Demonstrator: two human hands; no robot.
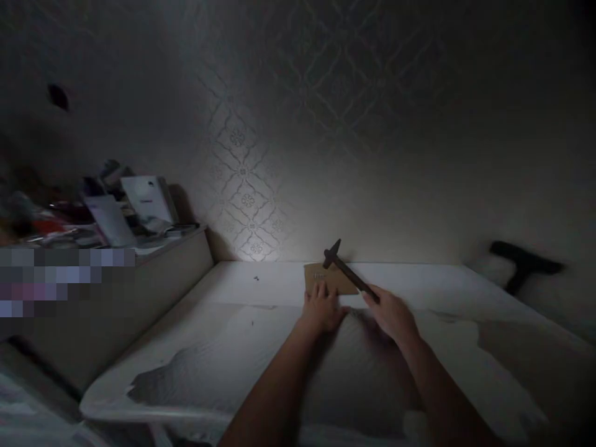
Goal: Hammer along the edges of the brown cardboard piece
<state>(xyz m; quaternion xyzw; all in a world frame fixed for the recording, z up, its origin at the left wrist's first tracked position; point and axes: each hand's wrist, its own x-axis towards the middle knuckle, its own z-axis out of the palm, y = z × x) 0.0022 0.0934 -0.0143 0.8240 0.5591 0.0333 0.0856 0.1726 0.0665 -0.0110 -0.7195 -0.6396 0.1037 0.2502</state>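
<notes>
Two forearms reach forward from the lower edge of the head view, drawing nearer each other toward the hands; the left hand (pixel 322 310) lies palm down at the near edge of a board (pixel 347 282), its fingers (pixel 321 289) slightly spread and the thumb set out to the right; the right hand (pixel 392 315) is wrapped around the lower handle of a hammer (pixel 350 274), fingers pressed together on the grip, the tool slanting up and leftward with its head above the far part of the board, though whether it touches cannot be told; the board lies on the white surface (pixel 414 282) near the wall (pixel 246 186), and a short row of small metallic pieces (pixel 320 275) sits on it, just beyond the left fingertips; on a pale cabinet (pixel 158 298) to the left, a white box (pixel 149 202) stands among blurred clutter (pixel 69 214), its contents hidden; the board is flat, tan and four-sided, the hammer dark with a narrow peen and straight handle; the surface has a rounded near corner and large greyish patches with ragged outlines, faintly rippled in places, with tiny dark bits (pixel 256 279) left of the board; the wall bears a diamond lattice with flower motifs.
</notes>
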